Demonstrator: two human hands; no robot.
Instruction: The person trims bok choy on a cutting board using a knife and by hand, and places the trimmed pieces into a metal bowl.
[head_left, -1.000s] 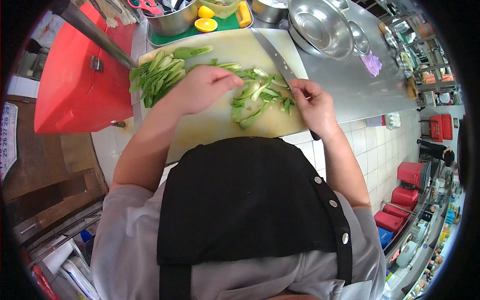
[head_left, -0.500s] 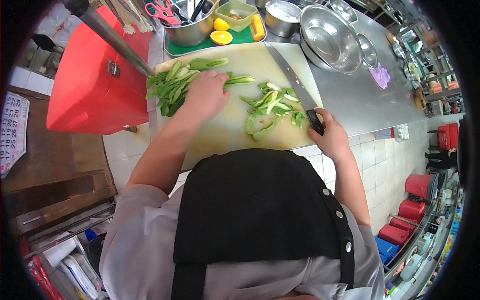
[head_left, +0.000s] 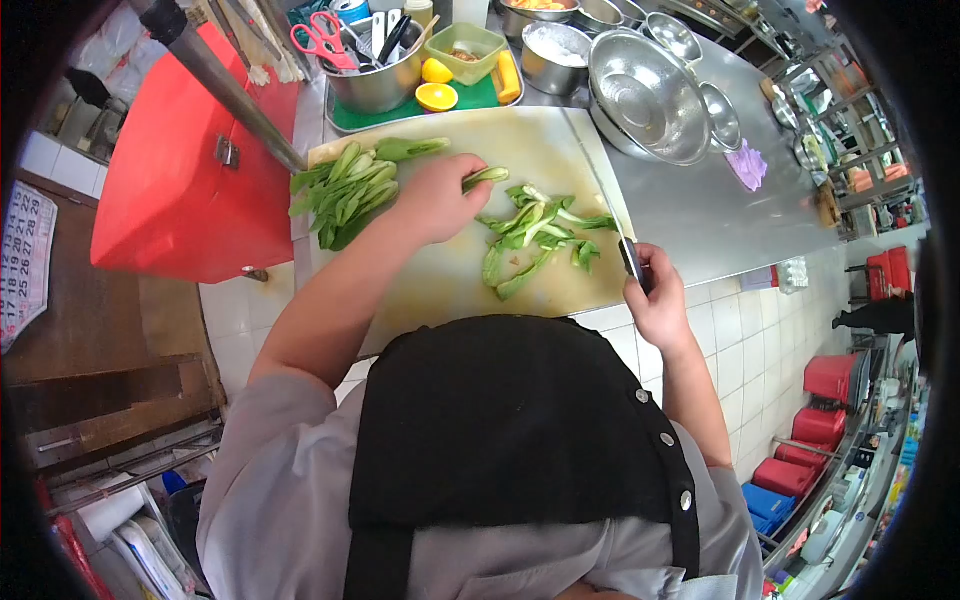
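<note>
My left hand (head_left: 443, 197) is closed around a stalk of leafy greens (head_left: 487, 177), its pale cut end poking out past the fingers. To its left a pile of whole green stalks (head_left: 350, 190) lies on the cutting board (head_left: 420, 278). My right hand (head_left: 657, 297) grips the black handle of a long kitchen knife (head_left: 602, 178). The blade stands on edge, seen thin from above, and points away toward the far side of the board. Between the hands lies a loose heap of cut greens (head_left: 535, 232), close to the blade.
Beyond the board, a green tray (head_left: 478, 100) carries a steel pot of utensils (head_left: 378, 88), a cut orange (head_left: 436, 97) and a plastic container (head_left: 467, 50). Steel colanders (head_left: 655, 95) and a purple cloth (head_left: 746, 165) sit at the right. A red bin (head_left: 185, 165) stands left.
My left hand has moved right from the pile, carrying a stalk toward the cut greens. The knife, flat before, is now turned onto its edge in my right hand.
</note>
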